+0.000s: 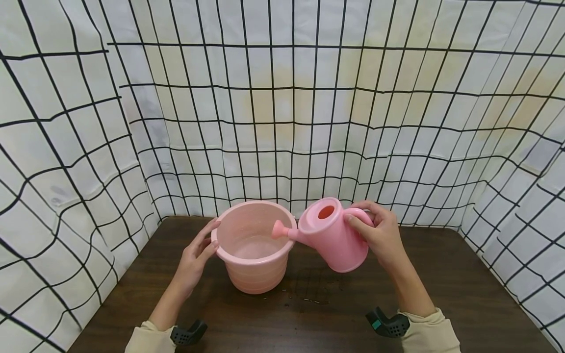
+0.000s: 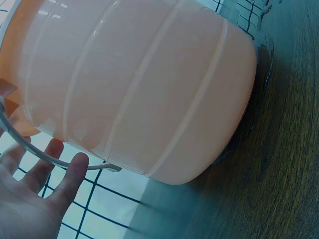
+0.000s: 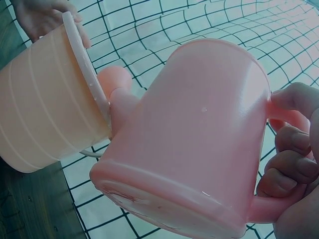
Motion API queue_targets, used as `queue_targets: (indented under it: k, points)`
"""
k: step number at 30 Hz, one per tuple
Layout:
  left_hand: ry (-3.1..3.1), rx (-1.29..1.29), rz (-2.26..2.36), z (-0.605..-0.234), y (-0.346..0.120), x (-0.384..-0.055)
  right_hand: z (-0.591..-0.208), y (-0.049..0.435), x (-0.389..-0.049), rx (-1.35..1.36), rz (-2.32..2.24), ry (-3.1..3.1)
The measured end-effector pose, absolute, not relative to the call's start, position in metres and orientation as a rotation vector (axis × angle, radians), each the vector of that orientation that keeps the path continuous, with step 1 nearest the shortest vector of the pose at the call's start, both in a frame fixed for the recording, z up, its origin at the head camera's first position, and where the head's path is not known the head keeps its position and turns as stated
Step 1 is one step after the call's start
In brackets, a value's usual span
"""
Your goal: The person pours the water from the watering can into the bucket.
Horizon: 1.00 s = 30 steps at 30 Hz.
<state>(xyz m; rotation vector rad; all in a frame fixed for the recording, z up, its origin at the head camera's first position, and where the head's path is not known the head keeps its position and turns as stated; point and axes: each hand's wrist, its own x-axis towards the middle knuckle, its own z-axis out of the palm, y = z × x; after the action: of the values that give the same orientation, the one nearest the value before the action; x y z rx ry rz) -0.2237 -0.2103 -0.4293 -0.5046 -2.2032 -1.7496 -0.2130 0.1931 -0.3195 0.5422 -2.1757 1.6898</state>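
R hand [image 1: 383, 228] has fingers curled round the handle of the pink watering can [image 1: 342, 247], thumb on top. Can is just L of that hand, btwn the hands, base off the table [image 1: 265, 333], tilted toward the L hand; prob so contents run to the spout. Rose [image 1: 279, 229] sits over the near-R-hand side of the bucket [image 1: 258, 274] mouth, prob so drips land inside. No stream visible, can't tell if it's flowing.

L hand [image 1: 194, 260]: fingers spread, tips at the bucket rim on the side away from the can; reads as steadying, no tight grip. Bucket stands upright just R of it; its bail [image 2: 102, 167] hangs down by the L fingers, clear of the mouth, so presumably not in the spout's way. Can't tell if fingers touch the bail.

Filler hole [image 1: 326, 212] faces up, likely limits spill at this tilt. Wet spots [image 1: 313, 300] on table btwn hands, nearer me.
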Motion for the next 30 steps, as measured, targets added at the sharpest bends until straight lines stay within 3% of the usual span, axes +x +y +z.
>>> queue_targets:
  k: [30]
  points:
    - [-2.197, -0.507, -1.756, -0.4289, -0.2099, -0.2232, -0.3190, 0.1932, -0.2145, 0.535, 1.699, -2.177]
